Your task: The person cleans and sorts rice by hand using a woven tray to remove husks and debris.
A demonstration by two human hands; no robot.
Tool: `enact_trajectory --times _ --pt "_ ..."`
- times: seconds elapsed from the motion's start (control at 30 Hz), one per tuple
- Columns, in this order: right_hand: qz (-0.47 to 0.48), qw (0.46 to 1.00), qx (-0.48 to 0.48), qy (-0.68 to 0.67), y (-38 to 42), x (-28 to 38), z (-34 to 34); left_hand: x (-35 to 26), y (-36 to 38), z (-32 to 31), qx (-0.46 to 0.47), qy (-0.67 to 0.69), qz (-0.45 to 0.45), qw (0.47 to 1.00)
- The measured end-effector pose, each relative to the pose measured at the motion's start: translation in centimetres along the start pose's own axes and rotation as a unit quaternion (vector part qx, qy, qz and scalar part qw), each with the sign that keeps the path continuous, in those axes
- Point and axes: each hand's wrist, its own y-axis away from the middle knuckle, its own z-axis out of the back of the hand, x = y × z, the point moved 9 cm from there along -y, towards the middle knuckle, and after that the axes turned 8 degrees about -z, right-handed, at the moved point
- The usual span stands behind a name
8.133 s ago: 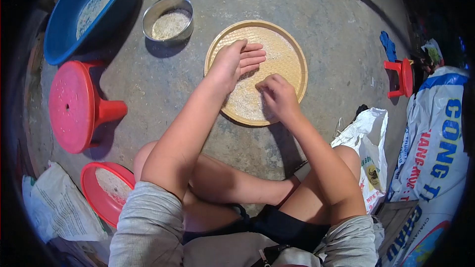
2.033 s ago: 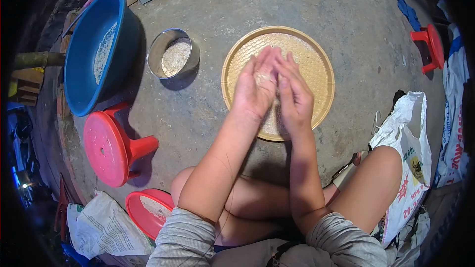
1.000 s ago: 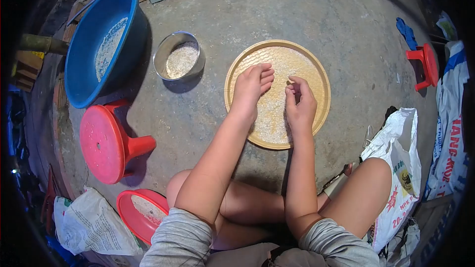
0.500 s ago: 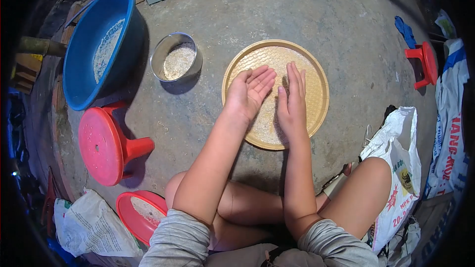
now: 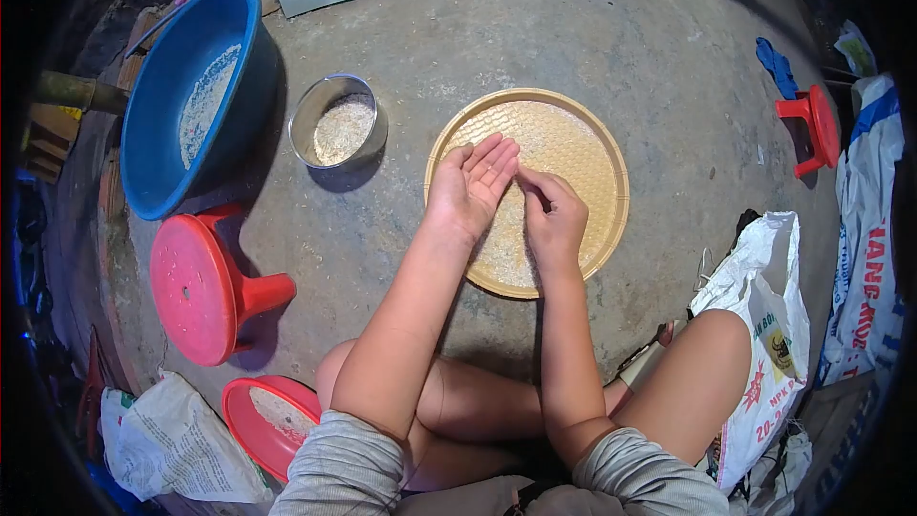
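Observation:
Palm up, my left hand point(image 5: 475, 183) is held over the left side of a round woven tray point(image 5: 611, 229), its fingers stretched out. Nothing large enough to make out lies on that palm. My right hand point(image 5: 555, 218) is beside it, above the middle of the tray, with thumb and fingers bent together in a pinch at the tips of the left fingers. What the pinch holds, if anything, is too small to see. Pale grains point(image 5: 516, 263) are scattered thinly over the tray's bottom, partly hidden by my hands and forearms.
A metal pot point(image 5: 299, 124) of grain stands left of the tray. Beyond it a blue basin point(image 5: 143, 148) leans tilted, with grain inside. A red stool point(image 5: 194, 291) and a red basin point(image 5: 250, 430) are at left. White sacks point(image 5: 778, 296) and another red stool point(image 5: 823, 129) are at right.
My right hand has gone from straight, upright fingers to a bent pinch and moved left against the left fingertips. My left hand stays palm up, slightly shifted.

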Motion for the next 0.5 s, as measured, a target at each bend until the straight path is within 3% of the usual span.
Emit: enact_trajectory --times 0.5 --pt "0.09 0.99 0.03 0.106 0.2 1.5 -1.1 0.0 -0.1 0.5 -0.021 0.003 -0.002 1.0"
